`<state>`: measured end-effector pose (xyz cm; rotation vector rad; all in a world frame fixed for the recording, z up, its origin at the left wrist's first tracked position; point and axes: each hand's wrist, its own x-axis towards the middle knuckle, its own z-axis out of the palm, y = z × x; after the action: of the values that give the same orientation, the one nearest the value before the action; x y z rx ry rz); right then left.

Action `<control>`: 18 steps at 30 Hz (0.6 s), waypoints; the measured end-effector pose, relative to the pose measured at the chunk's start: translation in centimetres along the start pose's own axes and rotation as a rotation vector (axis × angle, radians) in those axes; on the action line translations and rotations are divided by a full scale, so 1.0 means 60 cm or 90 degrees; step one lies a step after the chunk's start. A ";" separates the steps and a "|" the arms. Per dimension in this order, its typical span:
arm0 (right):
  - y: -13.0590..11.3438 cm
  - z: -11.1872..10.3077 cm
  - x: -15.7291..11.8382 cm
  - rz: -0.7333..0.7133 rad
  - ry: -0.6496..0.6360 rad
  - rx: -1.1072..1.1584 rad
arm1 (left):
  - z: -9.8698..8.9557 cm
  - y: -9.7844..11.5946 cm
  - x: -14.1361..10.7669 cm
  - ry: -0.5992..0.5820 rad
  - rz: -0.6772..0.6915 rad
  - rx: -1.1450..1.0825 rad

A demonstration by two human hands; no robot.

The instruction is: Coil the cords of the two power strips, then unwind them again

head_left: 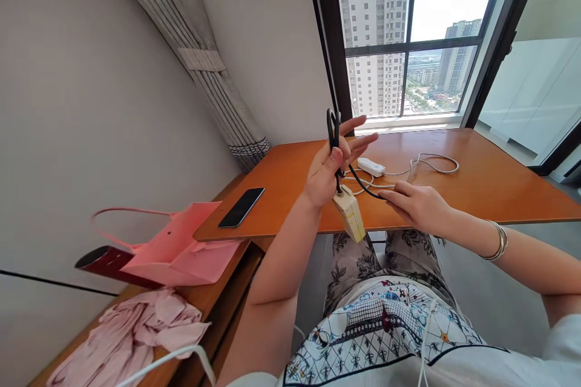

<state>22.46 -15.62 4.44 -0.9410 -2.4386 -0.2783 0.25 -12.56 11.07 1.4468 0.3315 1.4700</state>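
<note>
My left hand [333,166] is raised over the table's front edge, its thumb and finger pinching a folded loop of black cable [334,127] while its other fingers stick out. Below that hand hangs a cream-coloured block [349,213], like a power strip, joined to the cable. From the bundle a stretch of cable runs right to my right hand [415,205], whose fingertips pinch it. Behind both hands, a white adapter box [371,167] with a white cord [436,163] lies on the table.
A black phone [241,207] lies on the orange-brown table [494,181], left of my arm. Lower left, a pink bag [181,242], a dark red cylinder [118,264] and pink cloth [145,326] rest on a wooden shelf. A window [408,48] stands behind the table.
</note>
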 end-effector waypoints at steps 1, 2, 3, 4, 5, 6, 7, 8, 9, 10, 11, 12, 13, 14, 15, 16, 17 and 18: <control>-0.004 -0.009 0.006 -0.036 0.023 -0.017 | 0.001 -0.001 -0.001 -0.007 -0.049 -0.026; -0.007 -0.019 0.013 -0.062 0.051 -0.023 | 0.003 -0.003 -0.001 -0.015 -0.099 -0.052; -0.010 -0.028 0.021 -0.078 0.081 -0.022 | 0.004 -0.005 -0.002 -0.025 -0.146 -0.078; -0.013 -0.038 0.029 -0.085 0.109 -0.016 | 0.005 -0.008 -0.002 -0.035 -0.185 -0.101; -0.015 -0.048 0.038 -0.086 0.134 -0.007 | 0.007 -0.012 -0.003 -0.044 -0.213 -0.118; -0.018 -0.058 0.047 -0.084 0.152 0.002 | 0.009 -0.016 -0.004 -0.053 -0.232 -0.127; -0.020 -0.068 0.057 -0.083 0.166 0.007 | 0.010 -0.021 -0.005 -0.068 -0.245 -0.126; -0.022 -0.076 0.066 -0.085 0.176 0.010 | 0.012 -0.025 -0.006 -0.093 -0.255 -0.116; -0.023 -0.084 0.074 -0.086 0.183 0.012 | 0.014 -0.029 -0.007 -0.125 -0.261 -0.104; -0.023 -0.091 0.082 -0.085 0.189 0.015 | 0.016 -0.032 -0.007 -0.157 -0.268 -0.096; -0.022 -0.097 0.089 -0.080 0.194 0.020 | 0.018 -0.034 -0.007 -0.183 -0.277 -0.094; -0.019 -0.103 0.096 -0.070 0.199 0.027 | 0.020 -0.034 -0.007 -0.197 -0.292 -0.098; -0.015 -0.108 0.102 -0.060 0.206 0.035 | 0.022 -0.034 -0.006 -0.200 -0.314 -0.109; -0.010 -0.112 0.107 -0.052 0.213 0.045 | 0.024 -0.032 -0.005 -0.190 -0.342 -0.125; -0.004 -0.116 0.112 -0.046 0.218 0.052 | 0.026 -0.029 -0.004 -0.176 -0.375 -0.140; 0.003 -0.120 0.117 -0.043 0.220 0.060 | 0.027 -0.026 -0.004 -0.166 -0.411 -0.155; 0.009 -0.123 0.122 -0.040 0.215 0.068 | 0.029 -0.024 -0.004 -0.157 -0.442 -0.173; 0.016 -0.125 0.126 -0.035 0.204 0.077 | 0.029 -0.022 -0.004 -0.151 -0.466 -0.192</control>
<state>21.21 -13.32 14.77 -0.7168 -2.1632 -0.2753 2.31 -12.90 10.35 1.0725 0.4136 0.7128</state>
